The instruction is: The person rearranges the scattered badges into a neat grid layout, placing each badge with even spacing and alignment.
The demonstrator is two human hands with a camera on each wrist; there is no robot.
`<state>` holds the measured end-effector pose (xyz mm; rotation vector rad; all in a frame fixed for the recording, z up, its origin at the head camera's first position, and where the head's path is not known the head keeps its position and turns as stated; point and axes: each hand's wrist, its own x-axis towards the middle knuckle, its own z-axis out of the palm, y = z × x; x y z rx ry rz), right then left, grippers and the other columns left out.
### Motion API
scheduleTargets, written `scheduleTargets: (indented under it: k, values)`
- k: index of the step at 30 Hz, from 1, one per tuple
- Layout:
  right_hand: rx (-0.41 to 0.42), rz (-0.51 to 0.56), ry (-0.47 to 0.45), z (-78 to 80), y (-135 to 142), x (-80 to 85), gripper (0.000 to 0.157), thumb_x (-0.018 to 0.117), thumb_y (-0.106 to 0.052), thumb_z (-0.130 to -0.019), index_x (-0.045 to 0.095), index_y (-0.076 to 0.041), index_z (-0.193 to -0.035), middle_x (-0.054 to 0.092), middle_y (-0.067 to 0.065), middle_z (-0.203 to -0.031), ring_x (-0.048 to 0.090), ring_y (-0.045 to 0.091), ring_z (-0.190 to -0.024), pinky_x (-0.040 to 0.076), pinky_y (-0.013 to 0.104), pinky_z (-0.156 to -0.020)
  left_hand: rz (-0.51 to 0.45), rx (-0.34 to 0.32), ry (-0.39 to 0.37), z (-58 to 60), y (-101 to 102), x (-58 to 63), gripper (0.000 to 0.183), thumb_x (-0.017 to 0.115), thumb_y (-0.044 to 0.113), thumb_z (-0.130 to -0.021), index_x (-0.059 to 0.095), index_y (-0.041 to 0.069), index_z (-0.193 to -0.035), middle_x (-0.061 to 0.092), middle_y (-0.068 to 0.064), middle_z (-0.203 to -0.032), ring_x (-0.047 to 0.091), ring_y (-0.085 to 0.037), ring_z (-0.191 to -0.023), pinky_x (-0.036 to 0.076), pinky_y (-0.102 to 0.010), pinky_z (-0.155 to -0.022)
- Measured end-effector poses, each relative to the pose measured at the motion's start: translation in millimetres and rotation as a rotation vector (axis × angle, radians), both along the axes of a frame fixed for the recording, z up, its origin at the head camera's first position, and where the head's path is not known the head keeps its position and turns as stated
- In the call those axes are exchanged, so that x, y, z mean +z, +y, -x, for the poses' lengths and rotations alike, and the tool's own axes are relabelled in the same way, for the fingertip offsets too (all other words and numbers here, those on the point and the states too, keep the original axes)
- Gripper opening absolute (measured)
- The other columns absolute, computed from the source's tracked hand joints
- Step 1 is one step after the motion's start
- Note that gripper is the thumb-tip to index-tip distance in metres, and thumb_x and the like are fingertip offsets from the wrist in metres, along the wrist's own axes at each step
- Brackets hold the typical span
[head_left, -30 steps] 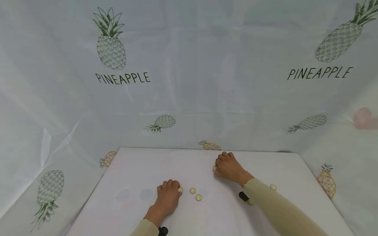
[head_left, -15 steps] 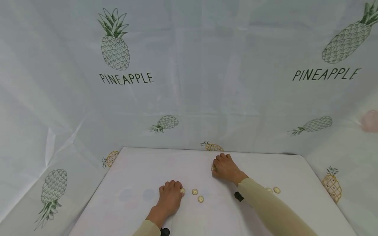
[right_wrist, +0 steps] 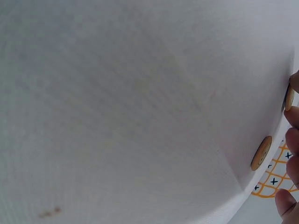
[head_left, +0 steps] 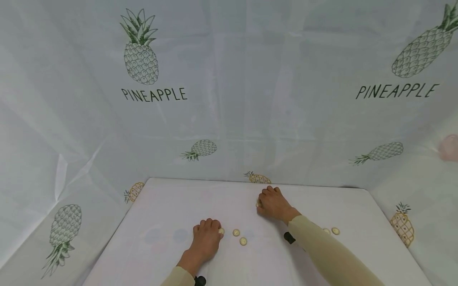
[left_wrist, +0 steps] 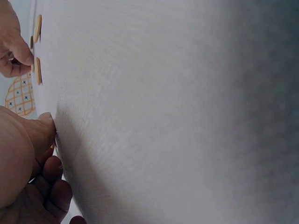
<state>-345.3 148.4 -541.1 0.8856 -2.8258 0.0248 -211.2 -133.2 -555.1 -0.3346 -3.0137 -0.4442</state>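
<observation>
Pineapple-print cloth [head_left: 250, 131] stands behind and either side of the worktop [head_left: 168, 206]. Right sleeve [head_left: 329, 250] slants over the right half; left sleeve [head_left: 178, 277] is cut by the frame. Right hand [head_left: 273, 203] sits near the middle of the far edge, thumb and finger pinching a disc [right_wrist: 289, 97]; another disc [right_wrist: 261, 153] lies under this hand, seen from the right wrist. Left hand [head_left: 205, 238] sits farther from that edge, left of centre, fingers curled, pinching a disc [head_left: 221, 230] at its thumb side; left wrist view hides it. Black device [head_left: 289, 237] by the right wrist. Two loose discs [head_left: 243, 241] lie just right of the left hand; two more [head_left: 335, 230] toward the right edge, one partly behind the sleeve.
</observation>
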Motion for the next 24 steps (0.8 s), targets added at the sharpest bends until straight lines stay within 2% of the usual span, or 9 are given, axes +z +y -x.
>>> scheduleTargets:
  k: [9, 15, 24]
  values:
    - [0.005, -0.005, 0.025, -0.9, -0.4, -1.4, 0.019, 0.071, -0.029, -0.092, 0.064, -0.013, -0.085, 0.060, 0.001, -0.090, 0.047, 0.024, -0.089, 0.041, 0.047, -0.086, 0.006, -0.003, -0.003, -0.3, -0.9, -1.2, 0.022, 0.075, 0.025, -0.099, 0.061, 0.011, -0.107, 0.051, 0.000, -0.092, 0.044, -0.020, -0.088, 0.040, -0.050, -0.086]
    - [-0.002, -0.012, 0.015, -1.9, -0.7, -0.4, 0.020, 0.069, -0.030, -0.096, 0.066, -0.012, -0.088, 0.060, 0.001, -0.090, 0.047, 0.024, -0.089, 0.041, 0.047, -0.087, 0.006, -0.001, -0.011, -0.5, -0.7, -2.3, 0.021, 0.072, 0.026, -0.100, 0.061, 0.011, -0.109, 0.051, 0.000, -0.093, 0.044, -0.020, -0.090, 0.041, -0.051, -0.089]
    - [0.046, -0.036, 0.069, -2.7, 0.5, -2.5, 0.022, 0.068, -0.030, -0.098, 0.062, -0.011, -0.090, 0.059, 0.003, -0.090, 0.050, 0.025, -0.090, 0.043, 0.047, -0.087, 0.004, -0.001, -0.021, -0.8, -0.9, -3.4, 0.021, 0.071, 0.027, -0.101, 0.060, 0.011, -0.110, 0.050, 0.001, -0.093, 0.043, -0.020, -0.090, 0.041, -0.051, -0.090]
